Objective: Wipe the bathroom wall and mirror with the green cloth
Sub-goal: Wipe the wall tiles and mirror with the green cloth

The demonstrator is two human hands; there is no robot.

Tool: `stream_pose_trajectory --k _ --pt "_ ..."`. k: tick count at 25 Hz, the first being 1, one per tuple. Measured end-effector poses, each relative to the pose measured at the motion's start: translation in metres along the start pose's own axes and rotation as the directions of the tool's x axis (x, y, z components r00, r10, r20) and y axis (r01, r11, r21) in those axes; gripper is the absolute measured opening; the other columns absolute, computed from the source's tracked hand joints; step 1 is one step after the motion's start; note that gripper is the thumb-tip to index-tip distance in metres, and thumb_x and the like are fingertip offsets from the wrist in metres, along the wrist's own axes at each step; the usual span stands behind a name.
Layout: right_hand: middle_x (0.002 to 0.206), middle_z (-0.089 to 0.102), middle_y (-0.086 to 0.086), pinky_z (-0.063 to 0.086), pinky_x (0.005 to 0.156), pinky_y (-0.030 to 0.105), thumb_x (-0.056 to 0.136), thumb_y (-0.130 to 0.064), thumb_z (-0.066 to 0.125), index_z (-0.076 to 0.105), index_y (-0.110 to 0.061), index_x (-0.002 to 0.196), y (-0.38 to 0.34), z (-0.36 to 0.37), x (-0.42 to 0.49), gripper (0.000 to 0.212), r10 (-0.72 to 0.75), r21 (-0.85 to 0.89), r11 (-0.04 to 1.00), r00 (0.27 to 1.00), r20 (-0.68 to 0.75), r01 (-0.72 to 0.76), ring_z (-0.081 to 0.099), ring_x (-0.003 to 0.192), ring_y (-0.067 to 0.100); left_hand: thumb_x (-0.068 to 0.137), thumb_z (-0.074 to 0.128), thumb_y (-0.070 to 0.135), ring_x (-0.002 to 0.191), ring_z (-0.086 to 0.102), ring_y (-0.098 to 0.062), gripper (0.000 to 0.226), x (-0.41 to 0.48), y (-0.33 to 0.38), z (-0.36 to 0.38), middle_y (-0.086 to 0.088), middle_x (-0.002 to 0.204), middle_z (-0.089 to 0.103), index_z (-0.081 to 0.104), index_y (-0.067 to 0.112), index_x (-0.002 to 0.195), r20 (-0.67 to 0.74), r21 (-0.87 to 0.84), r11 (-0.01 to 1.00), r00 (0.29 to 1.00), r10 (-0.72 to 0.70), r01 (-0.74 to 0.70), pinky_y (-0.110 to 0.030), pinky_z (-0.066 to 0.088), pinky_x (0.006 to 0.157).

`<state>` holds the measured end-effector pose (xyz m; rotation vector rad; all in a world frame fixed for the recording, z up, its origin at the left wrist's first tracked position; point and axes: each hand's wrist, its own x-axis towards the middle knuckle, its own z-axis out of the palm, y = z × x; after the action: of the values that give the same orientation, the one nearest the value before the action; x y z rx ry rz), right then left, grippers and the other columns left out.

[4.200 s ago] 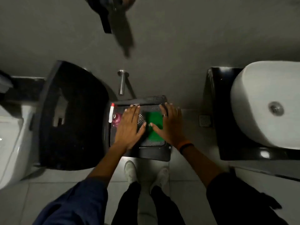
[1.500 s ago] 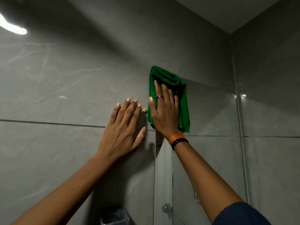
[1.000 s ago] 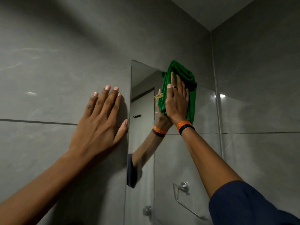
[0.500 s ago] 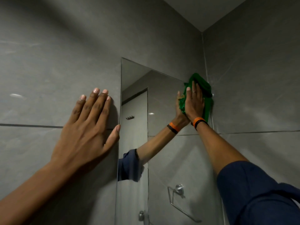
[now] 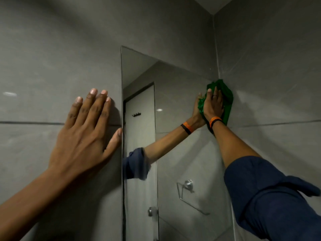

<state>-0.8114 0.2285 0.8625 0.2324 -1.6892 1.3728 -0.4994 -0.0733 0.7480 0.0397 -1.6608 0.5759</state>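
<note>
A frameless mirror (image 5: pixel 173 87) is fixed to the grey tiled wall (image 5: pixel 52 58). My right hand (image 5: pixel 214 105) presses the bunched green cloth (image 5: pixel 227 100) flat against the mirror's upper right corner, beside the corner of the room. The cloth shows above and to the right of the hand. My left hand (image 5: pixel 85 131) lies flat on the wall just left of the mirror's edge, fingers spread, thumb touching the edge, holding nothing.
The side wall (image 5: pixel 269 75) meets the mirror wall right next to the cloth. The mirror reflects my right arm, a white door with hooks and a chrome towel ring (image 5: pixel 188 186). A dark grout line (image 5: pixel 26 122) runs across the wall.
My right hand has slid the green cloth rightward along the top of the mirror into its upper right corner. My left hand stays flat on the wall.
</note>
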Motion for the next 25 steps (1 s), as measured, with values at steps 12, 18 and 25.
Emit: stream_pose_trajectory --k 12,18,25 --pt "0.173 0.013 -0.002 0.009 0.13 0.053 0.109 -0.053 0.023 0.014 -0.029 0.164 0.131 -0.011 -0.202 0.06 0.31 0.001 0.951 0.951 -0.005 -0.31 0.01 0.16 0.02 0.102 0.019 0.054 0.159 0.004 -0.03 0.078 -0.062 0.013 -0.007 -0.021 0.17 0.012 0.016 0.001 0.159 0.097 -0.164 0.968 0.973 0.208 -0.19 -0.053 0.012 0.129" --pt "0.174 0.012 -0.001 0.007 0.129 0.055 0.108 -0.055 0.021 0.014 -0.03 0.163 0.174 -0.015 -0.274 0.061 0.483 0.012 0.876 0.876 -0.022 -0.482 0.012 0.16 0.024 0.102 0.019 0.055 0.159 0.003 -0.027 0.078 -0.08 0.013 -0.011 -0.019 0.169 0.012 0.015 0.002 0.159 0.117 -0.222 0.948 0.959 0.258 -0.228 -0.048 0.008 0.13" --pt "0.174 0.007 0.003 0.004 0.13 0.056 0.108 -0.055 0.019 0.012 -0.025 0.164 0.218 -0.02 -0.339 0.063 0.661 0.036 0.75 0.75 -0.002 -0.661 0.01 0.16 0.027 0.102 0.018 0.055 0.158 0.005 -0.028 0.078 -0.081 0.013 -0.007 -0.02 0.168 0.015 0.016 0.002 0.159 0.13 -0.22 0.942 0.949 0.286 -0.254 -0.05 0.009 0.13"
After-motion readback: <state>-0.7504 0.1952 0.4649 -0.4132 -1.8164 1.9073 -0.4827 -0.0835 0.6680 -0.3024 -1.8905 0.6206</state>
